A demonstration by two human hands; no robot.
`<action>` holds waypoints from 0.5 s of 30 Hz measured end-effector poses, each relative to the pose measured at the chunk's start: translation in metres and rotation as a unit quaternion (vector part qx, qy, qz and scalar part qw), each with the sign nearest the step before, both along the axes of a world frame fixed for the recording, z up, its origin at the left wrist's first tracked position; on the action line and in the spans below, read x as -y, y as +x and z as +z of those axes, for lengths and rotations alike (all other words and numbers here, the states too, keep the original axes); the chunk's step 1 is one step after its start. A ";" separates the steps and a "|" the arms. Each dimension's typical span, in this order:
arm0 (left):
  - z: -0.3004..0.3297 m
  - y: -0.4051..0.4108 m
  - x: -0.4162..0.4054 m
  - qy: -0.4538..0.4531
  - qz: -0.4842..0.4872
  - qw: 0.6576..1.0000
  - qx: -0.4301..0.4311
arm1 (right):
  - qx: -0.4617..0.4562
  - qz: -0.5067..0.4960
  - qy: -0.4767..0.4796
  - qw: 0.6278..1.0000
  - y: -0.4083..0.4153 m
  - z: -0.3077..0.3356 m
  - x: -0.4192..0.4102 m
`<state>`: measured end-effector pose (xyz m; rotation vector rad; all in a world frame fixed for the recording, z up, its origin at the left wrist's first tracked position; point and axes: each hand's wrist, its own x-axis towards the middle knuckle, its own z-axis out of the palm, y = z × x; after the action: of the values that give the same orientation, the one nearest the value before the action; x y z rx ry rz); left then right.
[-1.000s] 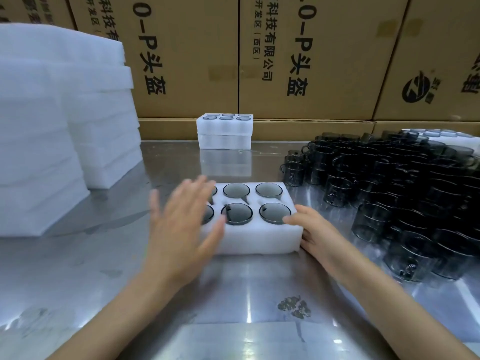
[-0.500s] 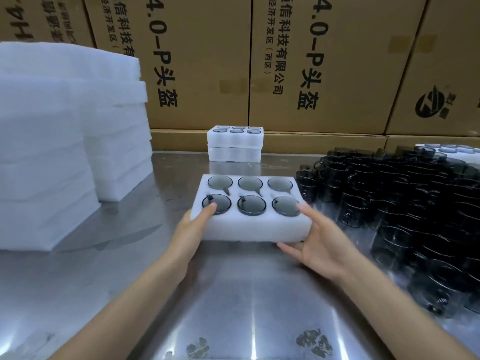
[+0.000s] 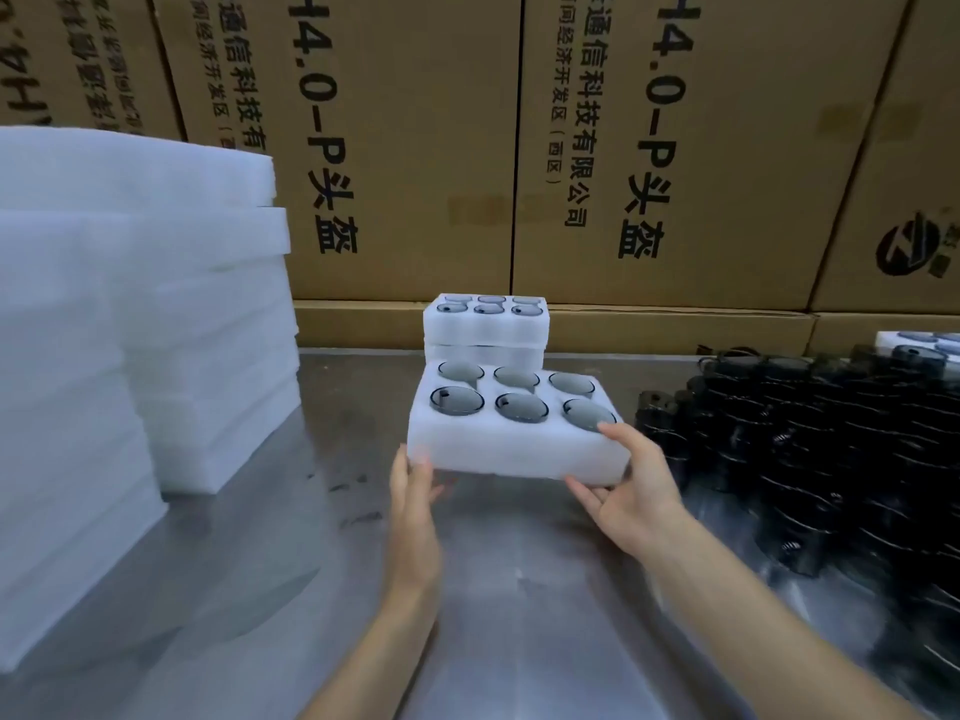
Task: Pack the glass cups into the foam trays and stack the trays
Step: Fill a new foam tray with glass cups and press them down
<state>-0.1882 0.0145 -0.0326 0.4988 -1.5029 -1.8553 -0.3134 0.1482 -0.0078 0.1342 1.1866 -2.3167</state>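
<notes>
A white foam tray (image 3: pixel 511 449) filled with several dark glass cups hangs above the steel table, tilted slightly down to the right. My left hand (image 3: pixel 414 491) grips its near left corner from below. My right hand (image 3: pixel 626 485) grips its near right corner, thumb on top by a cup, fingers underneath. Just behind it a stack of two filled foam trays (image 3: pixel 485 324) stands at the back of the table. A crowd of loose dark glass cups (image 3: pixel 810 433) covers the table's right side.
Tall stacks of white foam sheets (image 3: pixel 130 356) fill the left side. Brown cardboard boxes (image 3: pixel 571 148) form a wall behind the steel table (image 3: pixel 493 615). Another filled foam tray (image 3: pixel 919 345) shows at the far right edge.
Both hands took hold of the filled tray, lifted it off the table and carried it away from me toward the stack at the back.
</notes>
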 end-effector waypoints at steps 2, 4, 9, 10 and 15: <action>0.001 -0.010 0.006 0.006 0.006 1.000 0.008 | -0.018 -0.010 -0.005 1.000 -0.024 0.013 0.018; -0.002 -0.017 0.011 0.013 0.001 1.000 0.022 | -0.038 -0.016 -0.014 0.999 -0.051 0.029 0.036; -0.002 -0.038 0.027 0.019 -0.017 0.998 0.051 | -0.111 -0.034 -0.020 0.993 -0.120 0.075 0.075; -0.008 -0.037 0.032 -0.012 -0.043 0.997 0.061 | -0.118 -0.039 -0.024 0.992 -0.133 0.084 0.082; -0.001 -0.036 0.037 0.034 -0.134 0.990 0.035 | -0.116 -0.065 -0.042 0.990 -0.183 0.108 0.125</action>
<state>-0.2243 -0.0221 -0.0338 0.4130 -1.6209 -2.1210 -0.4960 0.0235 0.1000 -0.0941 1.2195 -2.5482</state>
